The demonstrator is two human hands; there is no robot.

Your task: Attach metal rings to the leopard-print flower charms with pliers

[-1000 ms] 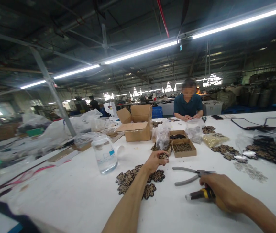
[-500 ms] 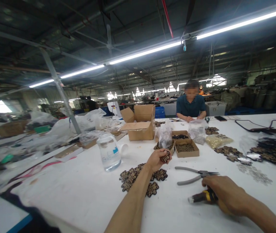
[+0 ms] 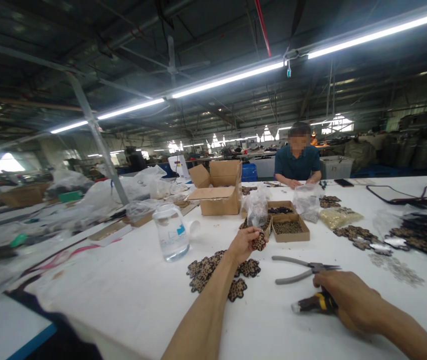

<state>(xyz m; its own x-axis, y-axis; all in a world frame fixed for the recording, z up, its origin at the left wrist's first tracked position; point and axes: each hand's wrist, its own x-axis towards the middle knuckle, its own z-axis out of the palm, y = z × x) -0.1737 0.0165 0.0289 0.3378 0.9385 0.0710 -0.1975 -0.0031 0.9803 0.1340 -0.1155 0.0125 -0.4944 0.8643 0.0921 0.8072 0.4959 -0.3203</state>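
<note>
My left hand is raised over the table, its fingers pinching a leopard-print flower-shaped patch with a dark edge. Below that forearm lies a pile of similar patches. At the right, my right hand rests low over the table, curled round a tool with a black-and-yellow handle; the tool's working end is hidden by the hand. Just beyond those fingers lie grey-handled pliers, their handles spread and their jaws pointing right.
Small boxes of studs, a cardboard carton and a water jug stand farther back. Small clear pieces and more patches lie at right. A person sits across the table.
The patch in my left hand has turned to show more of its printed face. My right hand keeps its place on the tool. The view has shifted slightly.
</note>
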